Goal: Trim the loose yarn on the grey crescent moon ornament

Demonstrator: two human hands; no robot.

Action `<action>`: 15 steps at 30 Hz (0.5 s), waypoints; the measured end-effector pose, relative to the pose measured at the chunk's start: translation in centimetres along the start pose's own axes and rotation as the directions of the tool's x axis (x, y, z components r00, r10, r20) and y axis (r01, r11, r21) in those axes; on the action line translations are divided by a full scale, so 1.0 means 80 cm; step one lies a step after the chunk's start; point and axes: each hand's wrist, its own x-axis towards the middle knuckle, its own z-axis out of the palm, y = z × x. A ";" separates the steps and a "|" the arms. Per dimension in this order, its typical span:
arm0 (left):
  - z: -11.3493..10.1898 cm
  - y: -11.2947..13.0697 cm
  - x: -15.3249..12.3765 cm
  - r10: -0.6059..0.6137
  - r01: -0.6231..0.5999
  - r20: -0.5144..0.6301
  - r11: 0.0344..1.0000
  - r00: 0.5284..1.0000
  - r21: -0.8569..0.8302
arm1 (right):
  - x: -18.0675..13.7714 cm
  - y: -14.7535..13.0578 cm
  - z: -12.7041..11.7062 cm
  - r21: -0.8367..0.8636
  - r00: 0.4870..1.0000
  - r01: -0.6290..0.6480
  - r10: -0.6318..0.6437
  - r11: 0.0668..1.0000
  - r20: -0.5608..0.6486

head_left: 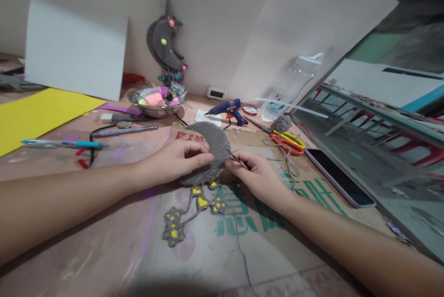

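Observation:
A grey yarn-wrapped crescent moon (218,142) stands tilted above the printed cardboard. My left hand (178,160) grips its inner side, thumb across the front. At its outer edge, my right hand (258,174) pinches a thin dark pointed tool (237,158), whose exact kind I cannot make out. The right fingertips touch or nearly touch the moon. Below the moon hang yarn strands with grey-and-yellow charms: a flower (173,227), a yellow heart (202,203) and a paw-like piece (218,205). A loose dark thread (243,255) trails down the cardboard.
Behind the hands are a blue glue gun (227,109), scissors (287,142), a grey yarn ball (282,122) and a metal bowl (156,110) of craft bits. A phone (340,176) lies right; pens (65,144) and yellow sheet (45,114) left. A bottle (291,86) stands behind.

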 end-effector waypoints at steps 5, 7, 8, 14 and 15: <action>-0.002 0.004 -0.001 0.060 -0.065 0.040 0.987 0.997 0.148 | -0.002 -0.001 0.001 0.046 1.000 0.003 -0.002 0.999 -0.007; -0.002 0.006 -0.001 0.051 -0.059 0.047 0.982 0.998 0.181 | -0.002 -0.002 0.003 0.046 1.000 0.020 -0.019 0.999 -0.012; -0.002 0.007 -0.001 0.038 -0.048 0.054 0.981 0.998 0.191 | -0.001 -0.002 0.004 0.043 1.000 0.026 -0.025 0.999 -0.014; 0.002 0.007 -0.002 0.017 -0.024 0.035 0.979 0.999 0.203 | -0.001 -0.002 0.006 0.004 0.998 0.064 -0.064 0.998 0.004; 0.003 0.006 -0.002 0.023 -0.029 0.032 0.977 0.999 0.211 | -0.001 -0.002 0.006 -0.003 0.997 0.070 -0.070 0.998 0.009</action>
